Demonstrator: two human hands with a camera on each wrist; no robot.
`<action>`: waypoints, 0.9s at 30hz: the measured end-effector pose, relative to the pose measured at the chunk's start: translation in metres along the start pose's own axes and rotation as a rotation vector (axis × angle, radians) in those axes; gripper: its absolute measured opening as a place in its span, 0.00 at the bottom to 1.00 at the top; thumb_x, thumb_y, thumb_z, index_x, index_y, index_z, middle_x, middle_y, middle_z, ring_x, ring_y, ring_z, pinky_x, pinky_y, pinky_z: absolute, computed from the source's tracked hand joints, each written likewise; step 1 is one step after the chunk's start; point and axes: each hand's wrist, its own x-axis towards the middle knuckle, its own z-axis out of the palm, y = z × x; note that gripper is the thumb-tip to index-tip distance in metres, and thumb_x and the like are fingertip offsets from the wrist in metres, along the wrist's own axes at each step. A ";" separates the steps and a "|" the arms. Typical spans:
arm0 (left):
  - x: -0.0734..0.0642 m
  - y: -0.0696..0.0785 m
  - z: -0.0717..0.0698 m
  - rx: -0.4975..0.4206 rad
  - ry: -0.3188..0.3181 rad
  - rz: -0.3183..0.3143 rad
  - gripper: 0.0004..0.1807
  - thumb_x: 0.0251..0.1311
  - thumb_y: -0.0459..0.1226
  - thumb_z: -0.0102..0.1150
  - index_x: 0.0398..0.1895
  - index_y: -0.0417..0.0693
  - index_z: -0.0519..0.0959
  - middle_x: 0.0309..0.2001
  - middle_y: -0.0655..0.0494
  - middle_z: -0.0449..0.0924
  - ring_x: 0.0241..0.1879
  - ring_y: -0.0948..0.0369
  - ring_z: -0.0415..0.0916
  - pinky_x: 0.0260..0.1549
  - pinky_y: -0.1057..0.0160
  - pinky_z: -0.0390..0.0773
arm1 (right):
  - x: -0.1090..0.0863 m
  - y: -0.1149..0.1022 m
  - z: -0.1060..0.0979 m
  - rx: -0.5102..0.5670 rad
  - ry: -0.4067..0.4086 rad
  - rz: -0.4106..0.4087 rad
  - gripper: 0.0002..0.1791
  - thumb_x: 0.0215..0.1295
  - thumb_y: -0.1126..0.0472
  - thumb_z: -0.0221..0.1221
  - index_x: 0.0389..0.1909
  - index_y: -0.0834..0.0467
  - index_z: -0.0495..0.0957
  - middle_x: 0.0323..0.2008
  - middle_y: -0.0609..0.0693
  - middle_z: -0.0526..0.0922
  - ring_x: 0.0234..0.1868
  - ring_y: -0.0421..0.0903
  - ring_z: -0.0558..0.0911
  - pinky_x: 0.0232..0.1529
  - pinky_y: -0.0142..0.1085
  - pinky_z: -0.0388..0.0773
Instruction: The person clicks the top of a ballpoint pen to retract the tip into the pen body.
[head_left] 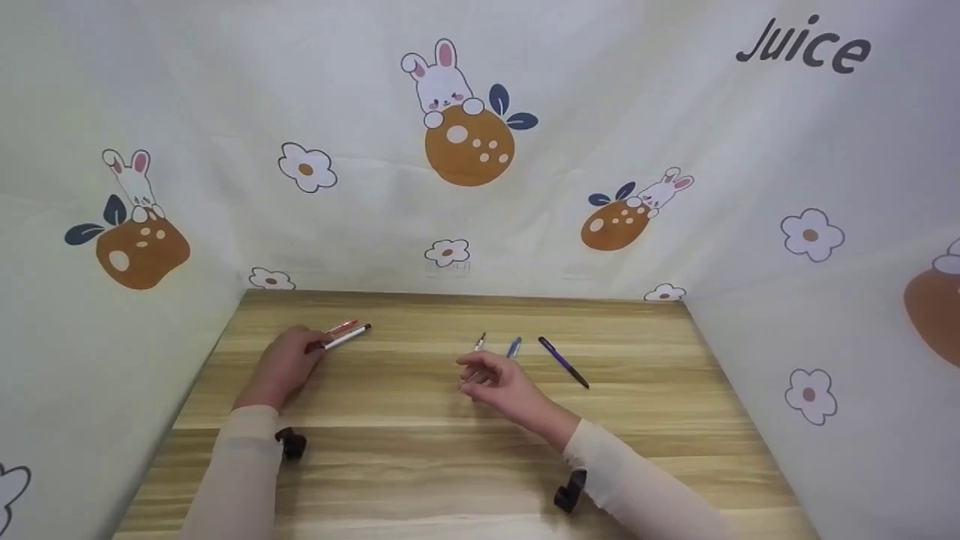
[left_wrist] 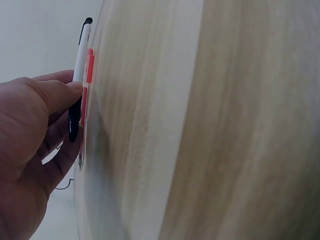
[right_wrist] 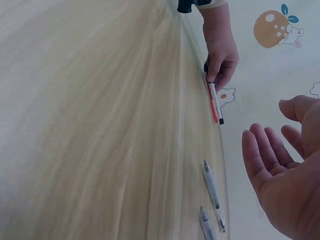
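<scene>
At the back left of the table my left hand point(head_left: 279, 369) pinches a white pen point(head_left: 349, 336) with a black end. In the left wrist view thumb and fingers close on its dark lower part. Right beside it lies a red pen point(left_wrist: 90, 67) with a clear barrel. My right hand point(head_left: 510, 390) hovers above the middle of the table, fingers loosely bent, holding nothing. Beyond it lie a clear pen point(head_left: 480, 343) and a light-blue pen point(head_left: 514, 347), both partly hidden by the hand in the head view. Further right rests a purple-and-black pen point(head_left: 564, 362).
The wood-patterned table point(head_left: 375, 465) carries the pens. A pale curtain point(head_left: 352, 217) with rabbits, oranges and flowers encloses its back and sides. Black wrist mounts point(head_left: 291, 444) are strapped at both sleeves.
</scene>
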 end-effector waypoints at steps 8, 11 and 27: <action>0.001 -0.003 0.000 0.046 0.002 0.035 0.12 0.75 0.28 0.66 0.57 0.41 0.89 0.46 0.44 0.82 0.46 0.46 0.80 0.52 0.37 0.80 | -0.013 0.001 -0.005 0.026 0.029 0.008 0.23 0.76 0.68 0.68 0.69 0.63 0.80 0.58 0.68 0.84 0.53 0.51 0.85 0.54 0.46 0.89; 0.001 -0.004 0.001 0.039 0.000 0.035 0.11 0.75 0.28 0.66 0.56 0.40 0.90 0.45 0.44 0.82 0.45 0.47 0.79 0.51 0.38 0.80 | -0.016 0.000 -0.006 0.051 0.033 0.049 0.23 0.76 0.69 0.67 0.70 0.61 0.80 0.58 0.66 0.83 0.53 0.50 0.85 0.56 0.54 0.88; 0.002 -0.007 0.003 0.001 -0.019 -0.021 0.12 0.74 0.29 0.67 0.56 0.42 0.90 0.47 0.46 0.84 0.47 0.48 0.81 0.53 0.39 0.81 | -0.025 -0.001 -0.011 0.114 0.026 0.078 0.27 0.79 0.64 0.67 0.74 0.65 0.76 0.60 0.68 0.81 0.51 0.50 0.88 0.55 0.46 0.89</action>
